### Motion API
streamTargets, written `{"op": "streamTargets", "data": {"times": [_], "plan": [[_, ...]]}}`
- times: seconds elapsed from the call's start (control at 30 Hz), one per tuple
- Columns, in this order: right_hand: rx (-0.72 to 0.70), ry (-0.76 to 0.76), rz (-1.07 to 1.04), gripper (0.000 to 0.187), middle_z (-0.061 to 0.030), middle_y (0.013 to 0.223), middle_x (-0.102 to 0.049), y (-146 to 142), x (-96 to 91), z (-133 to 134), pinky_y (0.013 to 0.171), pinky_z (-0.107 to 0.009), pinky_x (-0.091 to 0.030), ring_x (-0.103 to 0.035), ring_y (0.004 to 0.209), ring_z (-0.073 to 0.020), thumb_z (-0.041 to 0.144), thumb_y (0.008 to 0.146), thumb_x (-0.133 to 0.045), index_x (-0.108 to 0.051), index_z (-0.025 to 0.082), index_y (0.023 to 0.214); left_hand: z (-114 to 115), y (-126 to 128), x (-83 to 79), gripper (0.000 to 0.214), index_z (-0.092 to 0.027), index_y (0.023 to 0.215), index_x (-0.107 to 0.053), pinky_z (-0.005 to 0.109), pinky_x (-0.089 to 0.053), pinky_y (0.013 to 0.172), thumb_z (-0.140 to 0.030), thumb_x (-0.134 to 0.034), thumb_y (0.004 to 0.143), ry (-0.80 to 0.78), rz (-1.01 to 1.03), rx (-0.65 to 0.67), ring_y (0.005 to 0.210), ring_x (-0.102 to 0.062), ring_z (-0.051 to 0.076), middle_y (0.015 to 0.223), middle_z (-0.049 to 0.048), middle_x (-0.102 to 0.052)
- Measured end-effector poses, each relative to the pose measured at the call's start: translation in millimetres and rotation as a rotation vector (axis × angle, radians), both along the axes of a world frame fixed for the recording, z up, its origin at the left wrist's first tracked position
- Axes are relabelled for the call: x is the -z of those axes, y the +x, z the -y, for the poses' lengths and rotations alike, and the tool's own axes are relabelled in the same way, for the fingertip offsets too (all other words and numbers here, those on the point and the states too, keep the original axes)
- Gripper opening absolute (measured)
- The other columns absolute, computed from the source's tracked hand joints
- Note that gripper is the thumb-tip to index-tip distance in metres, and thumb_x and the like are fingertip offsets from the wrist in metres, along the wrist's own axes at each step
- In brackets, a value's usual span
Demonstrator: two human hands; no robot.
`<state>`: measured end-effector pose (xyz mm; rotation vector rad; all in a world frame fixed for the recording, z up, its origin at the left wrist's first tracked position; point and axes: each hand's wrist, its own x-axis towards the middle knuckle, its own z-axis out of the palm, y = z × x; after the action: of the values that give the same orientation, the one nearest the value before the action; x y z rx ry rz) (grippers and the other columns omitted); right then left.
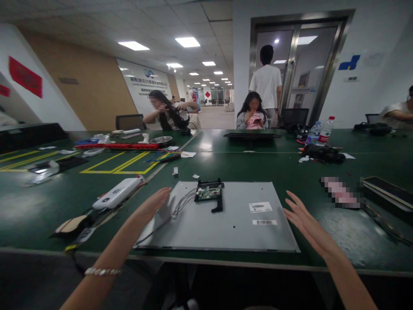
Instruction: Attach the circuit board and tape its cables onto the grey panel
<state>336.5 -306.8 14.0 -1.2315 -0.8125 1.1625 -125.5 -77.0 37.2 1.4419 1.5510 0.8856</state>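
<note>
A flat grey metal panel (206,232), like the back of a display, lies on the green table in front of me. On its far part sits a green circuit board (209,192) in a black bracket (218,206), with thin grey cables (182,202) running to the left. My left hand (156,201) is open beside the panel's left edge, fingers stretched forward. At the right edge my right hand (300,217) is open with its fingers apart. Neither hand holds anything; whether the fingertips touch the panel, I cannot tell.
A white handheld device (118,192) with cables lies to the left, and a pink phone-shaped thing (340,193) to the right. Farther back are red trays (129,146), plastic bottles (325,130) and a black flat panel (251,137). Several people sit or stand beyond the table.
</note>
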Motion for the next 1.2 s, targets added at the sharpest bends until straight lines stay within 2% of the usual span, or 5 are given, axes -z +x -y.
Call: {"op": "streamTargets", "data": {"times": [0.27,0.7,0.93,1.1,1.2], "plan": [[0.107,-0.022,0.056,0.078,-0.0064,0.152,-0.033,37.9,12.5,11.8,0.113,-0.041,-0.029,-0.043,0.132,-0.0276,0.065,0.079,-0.056,-0.027,0.037,0.146,15.9,39.0,2.6,0.055,-0.023,0.119,-0.056,0.033,-0.031,0.111,-0.049,-0.065,0.071,-0.055,0.141,0.072,0.133,-0.04,0.025,0.142,0.0098,-0.047],[0.207,-0.044,0.32,0.078,-0.0152,0.152,-0.029,80.9,35.7,17.2,0.109,-0.05,-0.031,-0.035,0.136,-0.0309,0.065,0.082,-0.047,-0.022,0.032,0.148,61.9,106.0,-20.7,0.056,-0.025,0.12,-0.057,0.035,-0.035,0.109,-0.048,-0.064,0.07,-0.078,0.173,0.105,0.131,-0.043,0.024,0.136,0.0063,-0.053],[0.251,-0.043,0.477,0.079,-0.0171,0.151,-0.03,89.5,40.2,13.5,0.109,-0.054,-0.028,-0.025,0.14,-0.0316,0.065,0.082,-0.045,-0.023,0.027,0.148,66.7,119.0,-14.9,0.061,-0.023,0.132,-0.048,0.033,-0.033,0.11,-0.041,-0.063,0.076,-0.121,0.207,0.126,0.13,-0.044,0.023,0.135,0.0063,-0.054],[0.233,-0.105,0.526,0.084,-0.0179,0.152,-0.028,96.8,43.2,10.9,0.108,-0.052,-0.03,-0.034,0.136,-0.0354,0.066,0.079,-0.048,-0.025,0.026,0.148,73.4,130.5,-16.9,0.067,-0.024,0.14,-0.037,0.032,-0.04,0.105,-0.042,-0.061,0.08,-0.156,0.227,0.141,0.123,-0.052,0.023,0.133,0.0071,-0.056],[0.235,-0.066,0.563,0.08,-0.0148,0.152,-0.03,99.5,46.2,11.6,0.107,-0.054,-0.03,-0.036,0.134,-0.0364,0.066,0.08,-0.048,-0.027,0.029,0.148,78.1,136.7,-18.8,0.07,-0.025,0.143,-0.031,0.031,-0.042,0.103,-0.039,-0.061,0.081,-0.163,0.248,0.147,0.123,-0.052,0.023,0.138,0.007,-0.051]]}}
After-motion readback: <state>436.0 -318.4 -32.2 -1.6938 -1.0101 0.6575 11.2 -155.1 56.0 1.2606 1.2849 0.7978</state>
